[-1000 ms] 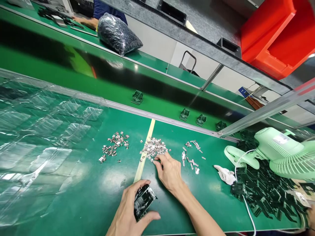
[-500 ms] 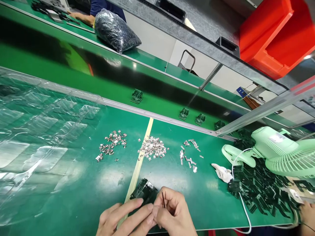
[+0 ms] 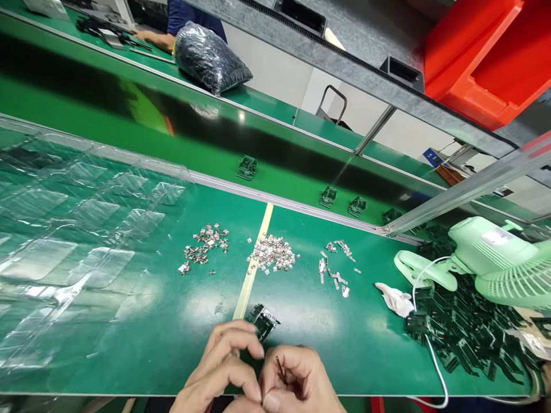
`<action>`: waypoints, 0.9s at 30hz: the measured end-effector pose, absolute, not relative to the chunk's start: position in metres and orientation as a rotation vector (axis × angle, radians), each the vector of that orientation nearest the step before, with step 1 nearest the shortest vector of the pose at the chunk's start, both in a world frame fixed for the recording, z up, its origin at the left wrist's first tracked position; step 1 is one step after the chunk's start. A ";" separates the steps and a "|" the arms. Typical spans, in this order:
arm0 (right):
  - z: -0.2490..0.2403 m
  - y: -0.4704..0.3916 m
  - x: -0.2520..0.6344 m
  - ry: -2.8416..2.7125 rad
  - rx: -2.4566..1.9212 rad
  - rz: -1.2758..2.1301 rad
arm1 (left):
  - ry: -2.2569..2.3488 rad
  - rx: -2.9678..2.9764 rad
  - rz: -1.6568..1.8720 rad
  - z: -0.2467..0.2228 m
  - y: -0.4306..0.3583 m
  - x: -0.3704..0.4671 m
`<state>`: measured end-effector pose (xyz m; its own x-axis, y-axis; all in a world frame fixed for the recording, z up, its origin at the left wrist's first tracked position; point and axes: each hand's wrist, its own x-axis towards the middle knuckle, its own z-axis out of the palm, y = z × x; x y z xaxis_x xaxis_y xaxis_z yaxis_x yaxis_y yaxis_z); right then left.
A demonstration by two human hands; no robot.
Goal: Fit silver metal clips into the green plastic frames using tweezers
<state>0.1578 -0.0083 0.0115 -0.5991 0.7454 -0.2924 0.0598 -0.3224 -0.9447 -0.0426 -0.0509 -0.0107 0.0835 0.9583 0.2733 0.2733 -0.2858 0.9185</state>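
Note:
My left hand (image 3: 226, 367) has its fingers curled beside a black plastic part with metal pieces (image 3: 263, 322), near the front edge of the green table (image 3: 365, 350). Against its fingertips is my right hand (image 3: 297, 378), closed around a thin dark rod (image 3: 280, 367). Whatever sits between the left fingertips is too small or hidden to make out. Beyond the hands lie a pile of small metal pieces (image 3: 275, 252), a looser pile at its left (image 3: 206, 244) and scattered metal strips at its right (image 3: 338, 278).
Clear plastic trays (image 3: 86, 212) cover the left side. A light green fan (image 3: 486, 252) stands at right over a heap of black parts (image 3: 465, 327), near a crumpled white cloth (image 3: 394, 299). Black parts sit on the green belt (image 3: 284, 180). Across it, a person's arm (image 3: 157, 39) shows.
Both hands are now lower in the view, and the left fingers have curled more. More of the black part's metal side shows. The whole view has shifted slightly.

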 end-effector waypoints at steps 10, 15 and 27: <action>0.012 0.003 0.166 -1.947 -1.245 1.006 | 1.455 1.534 0.898 -0.029 -0.024 -0.028; 0.012 0.004 0.166 -2.001 -1.316 0.933 | 1.478 1.524 0.966 -0.023 -0.031 -0.017; 0.011 0.002 0.168 -2.003 -1.341 0.915 | 1.444 1.754 0.960 -0.026 -0.030 -0.016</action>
<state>0.1676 0.0016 0.0112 -0.3458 0.9354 0.0741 0.5563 0.2680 -0.7865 -0.0162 -0.0299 -0.0260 0.1202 0.9846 0.1269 0.4984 -0.1704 0.8501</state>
